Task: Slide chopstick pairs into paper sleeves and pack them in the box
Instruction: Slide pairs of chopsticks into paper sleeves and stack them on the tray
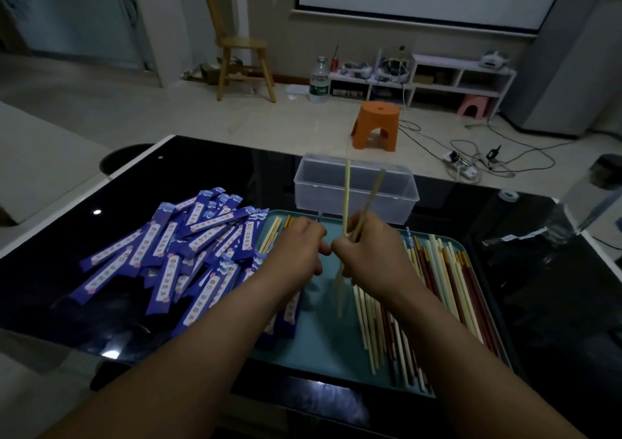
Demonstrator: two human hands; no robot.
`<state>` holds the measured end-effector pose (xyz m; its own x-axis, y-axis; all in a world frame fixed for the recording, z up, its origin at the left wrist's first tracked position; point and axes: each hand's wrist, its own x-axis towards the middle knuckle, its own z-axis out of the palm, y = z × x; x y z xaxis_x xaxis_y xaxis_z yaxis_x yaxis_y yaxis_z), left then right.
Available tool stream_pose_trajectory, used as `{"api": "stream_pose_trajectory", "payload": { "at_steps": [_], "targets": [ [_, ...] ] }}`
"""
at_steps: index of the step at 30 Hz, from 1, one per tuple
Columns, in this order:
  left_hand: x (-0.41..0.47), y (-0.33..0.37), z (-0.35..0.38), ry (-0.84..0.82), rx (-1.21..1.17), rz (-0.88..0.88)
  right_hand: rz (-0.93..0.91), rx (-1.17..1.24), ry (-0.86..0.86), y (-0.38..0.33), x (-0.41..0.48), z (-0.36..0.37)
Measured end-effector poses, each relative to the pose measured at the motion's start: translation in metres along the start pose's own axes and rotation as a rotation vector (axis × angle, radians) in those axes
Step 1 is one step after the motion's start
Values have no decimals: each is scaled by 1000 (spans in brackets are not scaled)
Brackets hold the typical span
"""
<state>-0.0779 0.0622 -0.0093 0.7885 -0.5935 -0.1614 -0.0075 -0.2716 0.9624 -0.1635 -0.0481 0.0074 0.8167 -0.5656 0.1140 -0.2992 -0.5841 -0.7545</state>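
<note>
My right hand [367, 253] grips a pair of pale chopsticks [346, 199] above the teal tray [323, 347]; their tips splay apart in front of the clear plastic box [353, 186]. My left hand [296, 250] is curled just left of it, over the tray, and seems to hold a blue paper sleeve whose tip [319, 216] pokes out behind the knuckles. A heap of blue paper sleeves [175, 257] lies on the black table to the left. Loose chopsticks [437, 290], pale and dark red, fill the right side of the tray.
A few more chopsticks [271, 238] lie at the tray's far left corner. One sleeve [289, 314] lies on the tray under my left forearm. The black glass table [545, 270] carries crumpled clear plastic [525, 233] at the right. An orange stool [376, 125] stands beyond the table.
</note>
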Motion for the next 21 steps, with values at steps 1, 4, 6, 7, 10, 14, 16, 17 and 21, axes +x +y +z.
{"api": "stream_pose_trajectory", "payload": {
  "at_steps": [1,4,6,7,10,14,16,17,21],
  "targets": [
    [-2,-1,0,-14,2,-2,2,12,-11,0,0,-1],
    [-4,-2,-2,-44,14,-3,-35,38,-38,0,0,-4],
    [-5,-4,-3,-68,45,-3,-53,63,-47,1,0,-5],
    [-4,-4,-3,-80,62,-2,-63,61,-47,1,-1,-6],
    [-4,-5,-3,-72,61,-9,-112,28,-15,3,-1,-5],
    [-2,-4,-3,-36,21,-8,-166,-12,-30,3,-3,0],
    [-2,-5,-4,-43,35,3,-150,-72,-102,6,-4,4],
    [-2,-6,-4,-44,33,2,-146,-73,-123,7,-4,4],
    [-1,-6,-6,-37,18,-14,-111,88,-48,4,-2,-1]
  ]
}}
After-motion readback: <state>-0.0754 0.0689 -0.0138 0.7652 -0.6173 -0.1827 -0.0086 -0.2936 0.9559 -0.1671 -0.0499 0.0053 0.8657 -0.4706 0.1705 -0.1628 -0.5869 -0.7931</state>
